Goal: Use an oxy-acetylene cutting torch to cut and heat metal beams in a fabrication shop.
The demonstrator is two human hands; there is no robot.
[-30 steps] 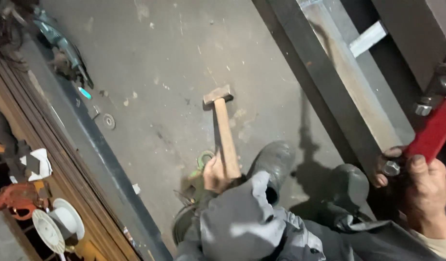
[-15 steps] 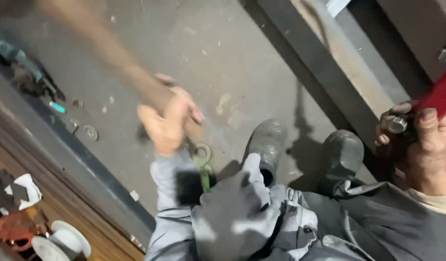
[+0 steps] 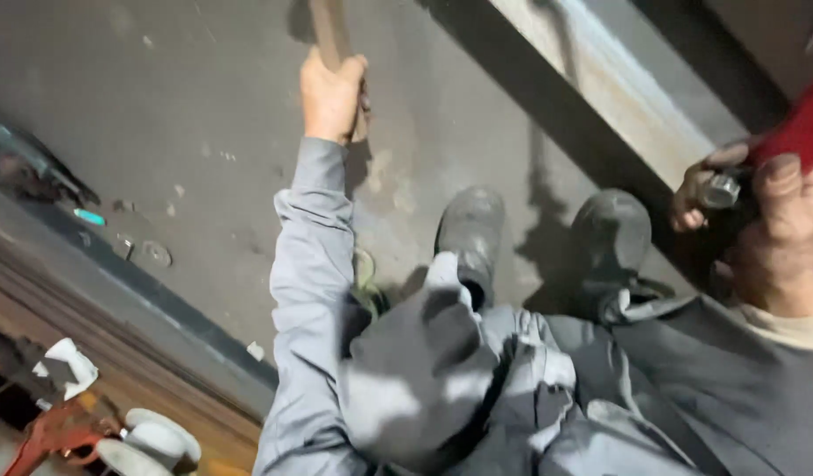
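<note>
Wooden hammer handle (image 3: 330,31) cut off by the top edge, its head out of view, long red metal tool (image 3: 798,132) running off the right edge, white spools (image 3: 151,441) cropped at the bottom edge, small flat round pieces on the floor (image 3: 151,254) too blurred to identify

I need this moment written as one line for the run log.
left hand: grips hammer handle, raised | right hand: holds red tool and bolt at steel beam | boots on floor
</note>
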